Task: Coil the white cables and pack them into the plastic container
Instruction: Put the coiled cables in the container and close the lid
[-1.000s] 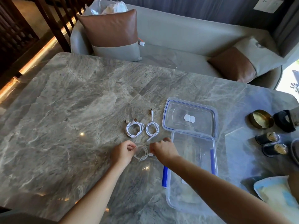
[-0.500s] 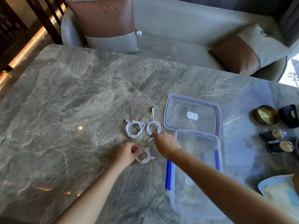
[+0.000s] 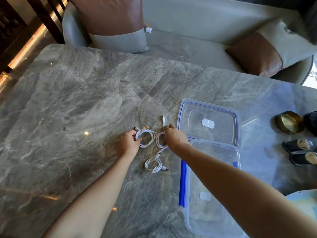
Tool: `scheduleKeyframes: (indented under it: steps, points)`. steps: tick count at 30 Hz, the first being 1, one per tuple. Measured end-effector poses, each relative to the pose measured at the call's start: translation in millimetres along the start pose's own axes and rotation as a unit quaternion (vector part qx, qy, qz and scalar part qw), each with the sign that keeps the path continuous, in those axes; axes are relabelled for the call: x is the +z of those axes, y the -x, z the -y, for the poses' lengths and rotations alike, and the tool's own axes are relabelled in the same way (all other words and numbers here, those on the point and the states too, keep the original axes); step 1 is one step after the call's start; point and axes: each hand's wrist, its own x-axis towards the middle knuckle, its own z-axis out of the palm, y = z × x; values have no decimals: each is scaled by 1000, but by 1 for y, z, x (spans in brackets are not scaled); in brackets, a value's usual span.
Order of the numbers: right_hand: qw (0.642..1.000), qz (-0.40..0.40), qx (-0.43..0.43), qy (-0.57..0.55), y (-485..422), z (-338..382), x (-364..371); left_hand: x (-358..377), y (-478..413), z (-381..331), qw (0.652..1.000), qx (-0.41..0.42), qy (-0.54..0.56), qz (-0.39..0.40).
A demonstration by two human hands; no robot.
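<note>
While left hand (image 3: 127, 143) grips left coil (image 3: 145, 137), right hand (image 3: 174, 137) covers middle coil (image 3: 160, 140), its grip unclear; container (image 3: 237, 152) partly hidden.

Three coiled cables lie on a table (image 3: 68, 109), left of an open container (image 3: 237, 162). The far-left coil (image 3: 148, 137) touches the left hand (image 3: 127, 143). Just to its right, the middle coil (image 3: 159, 142) lies partly under the right hand (image 3: 174, 137), with one plug end (image 3: 163, 120) pointing away. The near coil (image 3: 154, 165) lies closer to the person, between the two forearms. A lid (image 3: 208, 122) lies behind the container, touching it. A sofa (image 3: 188, 19) stands beyond the table.
</note>
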Motion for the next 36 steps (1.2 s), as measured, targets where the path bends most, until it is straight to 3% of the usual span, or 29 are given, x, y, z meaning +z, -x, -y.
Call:
scheduleKeyframes:
  steps: [5, 11, 16, 22, 30, 36]
  points:
    - [999, -35, -15, -38, -3, -4, -9, -5, 0, 7, 998, 12, 54, -10]
    - [980, -117, -56, -148, 14, -21, -70, -41, 2, -27, 991, 64, 116, -29]
    - [957, -186, -69, -212, 65, -57, -136, -71, 24, -89, 977, 183, 113, 9]
    - [945, -232, -67, -222, 153, -108, -172, -52, 79, -158, 926, 365, 14, 95]
    - [990, -78, -47, -106, 185, -143, -81, 33, 125, -162, 835, 423, -280, 212]
    - [998, -12, 0, 59, 172, -143, -35, 67, 127, -168, 753, 456, -419, 222]
